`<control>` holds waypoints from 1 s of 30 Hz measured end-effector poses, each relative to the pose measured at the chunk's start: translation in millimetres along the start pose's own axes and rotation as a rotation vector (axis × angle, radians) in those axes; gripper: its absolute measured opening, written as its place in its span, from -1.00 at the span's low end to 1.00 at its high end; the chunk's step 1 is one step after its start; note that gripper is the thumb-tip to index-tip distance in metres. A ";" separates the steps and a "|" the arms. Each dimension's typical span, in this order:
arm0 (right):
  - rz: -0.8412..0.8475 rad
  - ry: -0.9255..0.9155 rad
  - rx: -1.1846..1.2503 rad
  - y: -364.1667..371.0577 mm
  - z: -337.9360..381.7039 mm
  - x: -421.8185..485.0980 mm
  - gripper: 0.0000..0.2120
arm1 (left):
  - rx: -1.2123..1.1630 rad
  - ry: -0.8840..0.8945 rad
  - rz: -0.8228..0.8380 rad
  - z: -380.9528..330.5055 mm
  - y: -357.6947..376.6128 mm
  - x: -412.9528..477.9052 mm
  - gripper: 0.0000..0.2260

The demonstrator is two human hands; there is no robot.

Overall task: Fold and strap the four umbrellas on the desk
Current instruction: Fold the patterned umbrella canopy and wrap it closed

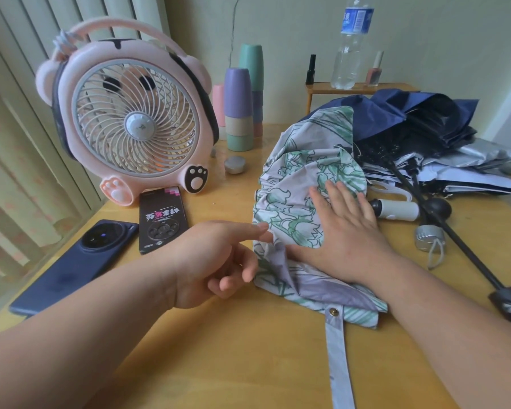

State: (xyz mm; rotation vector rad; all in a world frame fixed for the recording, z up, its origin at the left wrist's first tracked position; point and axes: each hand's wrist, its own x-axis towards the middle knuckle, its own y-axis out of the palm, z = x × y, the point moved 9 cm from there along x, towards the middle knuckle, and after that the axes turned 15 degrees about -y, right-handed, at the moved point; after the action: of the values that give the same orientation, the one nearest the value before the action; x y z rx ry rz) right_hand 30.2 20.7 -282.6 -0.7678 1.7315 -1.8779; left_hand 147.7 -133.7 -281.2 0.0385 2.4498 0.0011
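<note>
A white umbrella with green flower print [304, 172] lies crumpled on the wooden desk [248, 349], its grey strap with a snap [338, 349] trailing toward me. My right hand [345, 228] lies flat on the fabric with straight fingers, pressing it down. At the cloth's left edge, my left hand [216, 261] pinches a fold between forefinger and thumb. Behind it sit a navy umbrella [410, 116], a silver and white one [478, 169] and a black-shafted one [460, 240], all loose and unstrapped.
A pink desk fan [130, 119] stands at the left, with a dark phone [74, 264] and a black box [163, 219] before it. Stacked cups [239, 107] sit behind. A small shelf [357, 88] holds a water bottle [351, 45] and nail polish.
</note>
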 end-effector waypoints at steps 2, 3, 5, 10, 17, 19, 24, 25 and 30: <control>-0.002 -0.001 0.002 -0.3 0.4 -0.1 0.29 | 0.203 -0.012 0.000 -0.7 5.6 -1.2 -0.70; -0.003 -0.003 0.001 -0.2 0.4 -0.2 0.29 | 0.302 -0.033 0.013 1.9 9.0 -1.0 -0.69; -0.013 -0.005 -0.005 -0.3 0.1 -0.2 0.26 | 0.434 -0.063 0.008 7.1 11.0 0.2 -0.67; -0.006 -0.012 -0.016 0.4 -0.6 0.3 0.26 | 0.482 0.007 -0.104 8.0 -0.5 6.1 -0.69; -0.004 -0.015 -0.010 1.3 -0.6 0.9 0.27 | 0.806 0.050 -0.253 0.9 -12.9 0.8 -0.74; -0.005 -0.016 -0.011 1.2 -0.7 0.9 0.28 | 0.846 0.049 -0.281 -0.7 -12.8 -0.4 -0.75; -0.001 -0.018 -0.009 0.7 -0.3 0.4 0.28 | 1.025 0.111 -0.528 -17.3 -18.6 -15.0 -0.72; 0.000 -0.017 -0.005 0.6 -0.2 0.3 0.29 | 1.048 0.228 -0.649 -29.6 -20.0 -22.1 -0.68; -0.008 -0.027 0.011 1.1 -0.4 0.9 0.26 | 1.213 0.946 -0.670 -64.6 40.6 -26.4 -0.52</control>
State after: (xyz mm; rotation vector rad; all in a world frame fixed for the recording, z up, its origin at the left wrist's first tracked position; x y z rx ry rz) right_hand 29.3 20.3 -283.7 -0.7934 1.7030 -1.8721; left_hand 128.0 -93.3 -214.1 -0.3110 2.7536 -2.1305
